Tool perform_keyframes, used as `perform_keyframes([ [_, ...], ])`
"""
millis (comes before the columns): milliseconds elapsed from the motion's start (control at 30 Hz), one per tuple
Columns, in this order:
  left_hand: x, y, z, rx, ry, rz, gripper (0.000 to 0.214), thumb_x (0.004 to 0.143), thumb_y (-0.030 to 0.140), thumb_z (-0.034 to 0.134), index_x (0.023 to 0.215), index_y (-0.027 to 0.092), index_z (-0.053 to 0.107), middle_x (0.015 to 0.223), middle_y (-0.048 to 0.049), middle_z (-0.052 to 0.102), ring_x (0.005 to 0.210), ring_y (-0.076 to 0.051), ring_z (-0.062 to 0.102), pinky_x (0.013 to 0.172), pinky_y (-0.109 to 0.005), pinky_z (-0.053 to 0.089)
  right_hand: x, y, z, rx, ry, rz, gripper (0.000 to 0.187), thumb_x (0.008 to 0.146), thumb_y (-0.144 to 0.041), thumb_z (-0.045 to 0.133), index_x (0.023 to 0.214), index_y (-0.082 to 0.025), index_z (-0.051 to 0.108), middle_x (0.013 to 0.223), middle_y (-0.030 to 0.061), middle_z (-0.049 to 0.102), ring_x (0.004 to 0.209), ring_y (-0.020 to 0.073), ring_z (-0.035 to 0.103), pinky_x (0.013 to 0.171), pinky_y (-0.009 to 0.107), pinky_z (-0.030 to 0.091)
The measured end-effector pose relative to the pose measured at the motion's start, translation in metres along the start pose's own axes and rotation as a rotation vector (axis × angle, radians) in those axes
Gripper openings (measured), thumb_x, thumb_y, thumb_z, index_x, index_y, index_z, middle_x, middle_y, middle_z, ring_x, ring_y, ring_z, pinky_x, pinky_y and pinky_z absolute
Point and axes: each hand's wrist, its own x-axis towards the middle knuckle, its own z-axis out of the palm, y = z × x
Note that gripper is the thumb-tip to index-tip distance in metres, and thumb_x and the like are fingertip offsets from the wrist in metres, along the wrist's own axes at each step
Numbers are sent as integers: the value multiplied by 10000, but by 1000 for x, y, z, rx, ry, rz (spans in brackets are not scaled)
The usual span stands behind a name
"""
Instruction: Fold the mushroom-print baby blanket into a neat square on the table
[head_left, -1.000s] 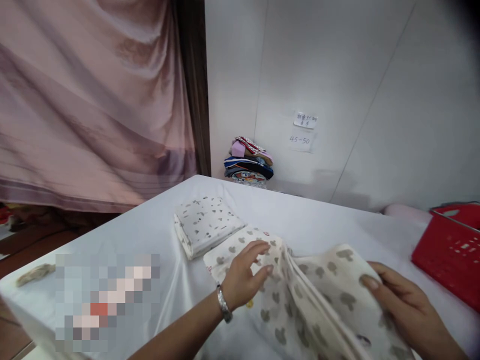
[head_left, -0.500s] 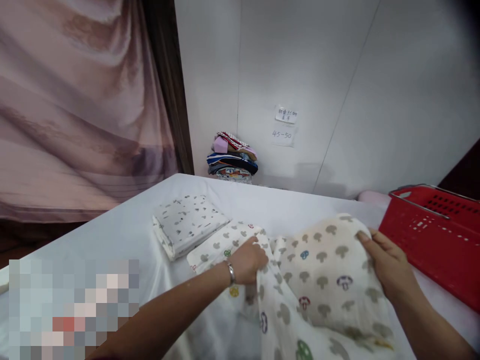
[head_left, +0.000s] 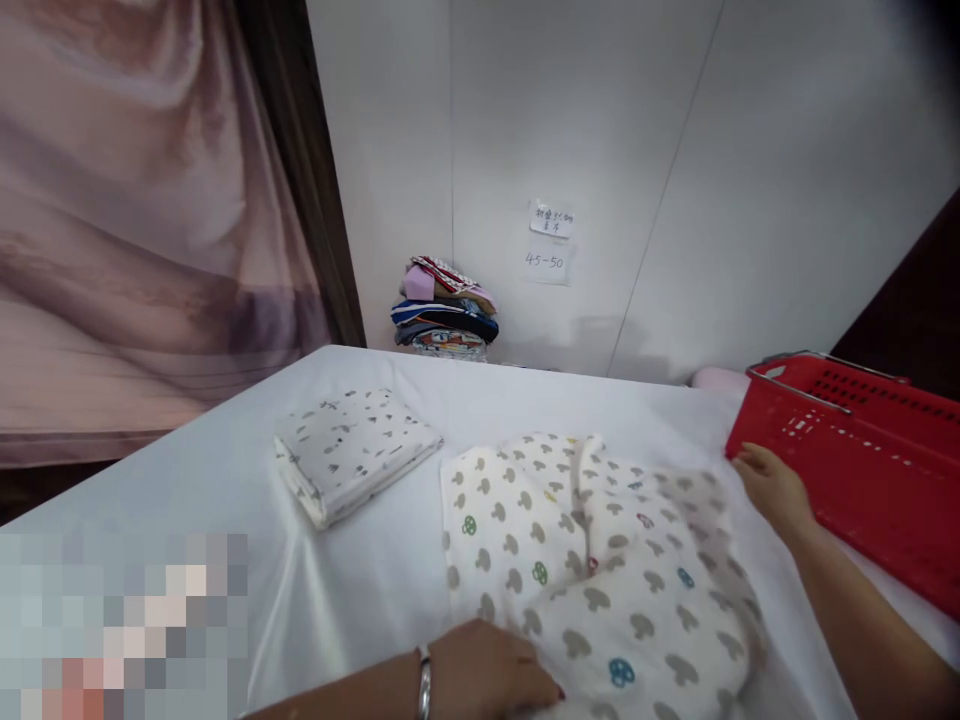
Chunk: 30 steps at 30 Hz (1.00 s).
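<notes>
A cream cloth with a mushroom print point(head_left: 525, 510) lies rumpled on the table in front of me, its right part blurred. My left hand point(head_left: 487, 670), with a silver bracelet at the wrist, is at the cloth's near edge. Its fingers are bent down on the fabric, and their tips are partly hidden. To the right of the cloth is my right hand point(head_left: 772, 490), loosely bent, with nothing visible in it. It is close to the red basket's near left corner; I cannot tell whether they touch.
A folded white cloth with small dark prints point(head_left: 360, 450) lies at the left on the white table point(head_left: 202, 450). At the right stands a red plastic basket point(head_left: 847, 480) with metal handles. Behind the table is a stack of folded fabrics point(head_left: 446, 310); paper labels point(head_left: 549, 260) are on the wall.
The mushroom-print cloth has come down and spread out on the table. My left hand has moved down towards me, and my right hand has come off the cloth. The view has shifted slightly.
</notes>
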Motion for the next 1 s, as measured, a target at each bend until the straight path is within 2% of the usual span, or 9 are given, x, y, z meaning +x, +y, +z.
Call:
perform_keyframes([
  [133,8,-24,-28,-157,97,-286,217,800,439,499,925,292,598,853,28,647,720,-135,593,648,-246,449,-42,-33,1,211,-161,-36,429,694,-478,511,961,-161,620,978,124,641,824,243,604,711,361,484],
  [267,19,-80,-56,80,377,-697,276,827,391,454,1004,233,597,1051,-37,616,973,-194,552,833,-309,429,-99,-89,5,430,-659,-81,417,783,-495,484,1030,-181,601,923,81,660,803,210,618,700,326,506],
  [367,26,-128,-56,261,431,-896,427,794,352,500,1175,159,508,1302,-119,455,1204,-253,389,962,-368,345,-137,-128,12,375,-872,-331,362,839,-415,435,1115,-228,574,1102,66,601,973,205,564,825,334,466],
  [467,32,-152,-55,204,315,-1043,481,790,369,487,1220,154,469,1286,-120,479,1181,-250,426,942,-362,356,-156,-149,19,216,-918,-629,322,828,-356,468,1098,-228,587,1151,76,561,1049,211,502,892,342,405],
  [567,24,-144,-63,138,238,-1072,320,781,315,466,1056,196,576,1075,-75,626,988,-220,564,816,-315,417,-157,-147,19,5,-933,-720,232,840,-307,438,805,-205,643,848,59,622,883,197,538,791,316,416],
  [733,-41,-103,-78,155,310,-1123,235,734,275,458,935,225,570,882,-41,656,791,-206,595,657,-282,399,-141,-117,1,-229,-938,-485,276,822,-303,440,625,-198,602,691,33,608,659,165,534,605,264,373],
  [867,-90,-84,-72,35,83,-1185,191,691,257,474,839,227,592,741,-27,645,702,-212,587,613,-285,370,-122,-115,-1,-49,-1013,-456,321,847,-314,390,616,-207,585,614,-3,578,578,139,507,532,235,339],
  [933,-94,-81,-72,24,-21,-1192,188,688,322,504,806,226,614,774,-41,652,740,-233,589,625,-300,368,-108,-127,11,66,-959,-481,306,854,-316,376,668,-215,597,655,-5,593,614,147,525,556,237,368],
  [1000,-85,-83,-76,56,4,-1176,277,714,429,496,853,227,626,843,-49,656,783,-241,588,652,-312,375,-90,-145,31,121,-852,-514,281,858,-313,373,750,-226,617,755,2,627,700,163,555,633,254,404],
])
